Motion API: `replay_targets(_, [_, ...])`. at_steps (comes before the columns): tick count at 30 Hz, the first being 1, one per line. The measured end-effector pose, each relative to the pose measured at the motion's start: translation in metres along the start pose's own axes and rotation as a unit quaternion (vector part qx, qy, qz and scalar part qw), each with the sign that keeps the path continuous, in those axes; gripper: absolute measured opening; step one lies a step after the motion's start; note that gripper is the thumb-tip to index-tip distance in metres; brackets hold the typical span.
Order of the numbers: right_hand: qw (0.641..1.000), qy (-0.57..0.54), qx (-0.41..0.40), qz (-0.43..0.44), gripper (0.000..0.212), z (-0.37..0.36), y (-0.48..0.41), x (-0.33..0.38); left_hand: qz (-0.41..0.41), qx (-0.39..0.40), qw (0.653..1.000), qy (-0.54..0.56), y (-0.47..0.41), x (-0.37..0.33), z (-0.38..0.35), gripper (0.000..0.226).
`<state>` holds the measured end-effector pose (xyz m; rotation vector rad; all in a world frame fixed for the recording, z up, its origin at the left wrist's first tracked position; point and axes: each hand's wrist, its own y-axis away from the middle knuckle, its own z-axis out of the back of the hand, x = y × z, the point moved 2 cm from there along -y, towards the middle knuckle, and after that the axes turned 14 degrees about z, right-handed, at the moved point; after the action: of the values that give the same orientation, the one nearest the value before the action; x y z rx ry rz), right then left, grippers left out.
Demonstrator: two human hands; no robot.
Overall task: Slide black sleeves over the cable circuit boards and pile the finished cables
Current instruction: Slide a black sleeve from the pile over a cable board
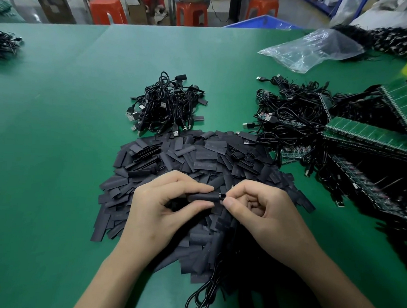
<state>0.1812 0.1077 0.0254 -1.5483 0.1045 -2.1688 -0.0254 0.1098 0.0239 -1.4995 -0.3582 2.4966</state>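
A black sleeve (202,197) is pinched between thumb and forefinger of the left hand (161,199), the grip pressed together round the tube. Just beside that grip, the circuit board (222,196) is pinched by the right hand (258,207). Only its tip is seen at the sleeve's mouth, and how much lies inside cannot be told. The cable (203,294) is trailed below the right grip. Loose sleeves (197,158) are heaped on the bench (56,121) under both grips, and the finished cables (167,104) are piled well beyond them. If the sleeve is squeezed too flat, the board could be snagged at the mouth. If it is forced, the cable joint might be strained. Loose sleeves could be dragged off by the trailing cable.
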Motion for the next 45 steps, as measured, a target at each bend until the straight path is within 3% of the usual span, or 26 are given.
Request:
replay_targets(18, [0.999, 0.036, 0.023, 0.018, 0.017, -0.0064, 0.0005, 0.0034, -0.013, 0.012, 1.0, -0.013, 0.0006, 0.0039, -0.0008, 0.019])
replay_targets(29, [0.999, -0.032, 0.03, 0.01, 0.019, -0.004, 0.0005, 0.0031, -0.032, -0.002, 0.999, -0.013, 0.0013, -0.0012, -0.0005, 0.018])
replay_targets(45, [0.998, -0.04, 0.046, 0.006, 0.02, -0.0066, 0.0004, 0.0031, -0.036, 0.0, 0.999, -0.008, 0.0035, -0.0012, -0.0043, 0.015])
